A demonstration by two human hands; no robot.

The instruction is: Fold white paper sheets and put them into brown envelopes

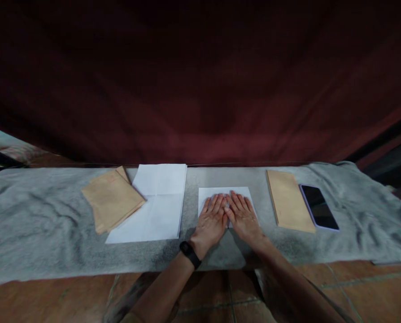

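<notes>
A white sheet of paper point(224, 191), apparently folded, lies on the grey cloth in front of me. My left hand point(212, 220) rests flat on its left half, fingers stretched toward the far edge. On the right half lies my right hand point(243, 218), palm down and fingers extended. The thumbs and index fingers of both hands meet near the middle of the paper. Much of the sheet is hidden beneath my palms. Neither hand grips anything.
Left of the hands sits a stack of white paper point(163, 211), its left side overlapped by brown envelopes point(115, 197). To the right are another stack of brown envelopes point(289, 202) and a phone point(320, 206). A dark red curtain point(200, 98) hangs behind the cloth-covered surface point(52, 233).
</notes>
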